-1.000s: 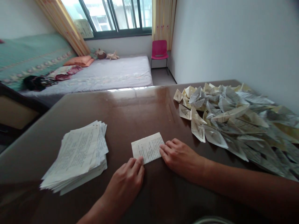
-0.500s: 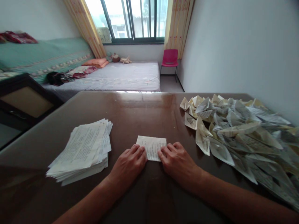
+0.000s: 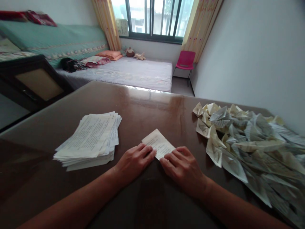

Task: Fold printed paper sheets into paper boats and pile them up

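A small folded sheet of printed paper (image 3: 157,143) lies on the dark brown table (image 3: 143,105) in front of me. My left hand (image 3: 134,160) rests on the sheet's near left edge, fingers stretched flat and pressing down. My right hand (image 3: 182,167) lies on its near right edge, fingers also flat on the paper. The two hands almost touch at the sheet's near corner. Neither hand grips anything.
A stack of printed sheets (image 3: 91,138) sits to the left. A big heap of folded paper boats (image 3: 247,143) covers the table's right side. Behind the table are a bed (image 3: 128,71), a pink chair (image 3: 185,60) and a window.
The sheet has turned so a corner now points away from me. Both hands have drawn closer together on its near edge. The camera view has shifted left.
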A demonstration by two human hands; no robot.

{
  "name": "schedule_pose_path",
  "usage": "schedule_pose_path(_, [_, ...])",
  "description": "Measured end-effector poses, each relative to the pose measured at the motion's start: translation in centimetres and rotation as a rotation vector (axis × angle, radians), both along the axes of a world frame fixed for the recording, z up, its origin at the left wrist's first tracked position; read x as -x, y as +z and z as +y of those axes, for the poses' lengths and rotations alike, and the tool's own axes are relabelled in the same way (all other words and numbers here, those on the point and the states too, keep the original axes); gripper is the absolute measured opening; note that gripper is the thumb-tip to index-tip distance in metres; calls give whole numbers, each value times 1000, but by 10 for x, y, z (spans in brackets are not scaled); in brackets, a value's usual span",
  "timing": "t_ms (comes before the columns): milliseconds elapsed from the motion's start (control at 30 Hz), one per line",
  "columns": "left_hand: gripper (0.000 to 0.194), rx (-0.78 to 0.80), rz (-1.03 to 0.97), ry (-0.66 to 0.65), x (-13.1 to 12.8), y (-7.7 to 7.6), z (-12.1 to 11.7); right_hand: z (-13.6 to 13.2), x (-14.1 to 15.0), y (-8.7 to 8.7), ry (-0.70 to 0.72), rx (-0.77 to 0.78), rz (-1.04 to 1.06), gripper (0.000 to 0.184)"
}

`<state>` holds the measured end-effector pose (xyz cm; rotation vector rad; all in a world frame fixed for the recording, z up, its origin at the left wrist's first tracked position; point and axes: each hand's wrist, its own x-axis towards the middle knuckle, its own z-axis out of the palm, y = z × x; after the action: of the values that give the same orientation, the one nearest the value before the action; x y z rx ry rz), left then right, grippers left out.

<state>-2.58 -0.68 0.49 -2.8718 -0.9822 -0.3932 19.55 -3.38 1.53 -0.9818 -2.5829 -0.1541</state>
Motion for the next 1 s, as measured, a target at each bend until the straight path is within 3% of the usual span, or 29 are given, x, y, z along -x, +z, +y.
schedule_pose_path(100, [22, 24, -66, -20, 0, -4, 2, -2, 3, 1, 70, 23, 43, 18])
schedule_pose_path(233, [19, 19, -179, -63, 1, -10, 6, 2, 2, -1, 68, 76, 47, 47])
schedule_pose_path(333, [24, 26, -237, -109, 4, -13, 10, 12, -7, -2, 53, 140, 25, 33])
schedule_pose_path(433, [27, 61, -238, -146, 6, -13, 12, 26, -20, -2, 127, 298, 39, 30])
schedule_pose_path(567, [28, 114, -155, -155, 9, -7, 12, 44, -33, -4, 233, 564, 186, 22])
schedule_pose_path(667, [26, 167, -123, -144, 12, 0, 12, 50, -36, -6, 201, 695, 302, 19])
schedule_pose_path(833, [25, 296, -194, -144, 14, 5, 12, 49, -34, -3, 133, 749, 318, 21])
schedule_pose_path(1000, [24, 232, -228, -62, 8, 0, 7, 50, -34, -2, 141, 757, 329, 20])
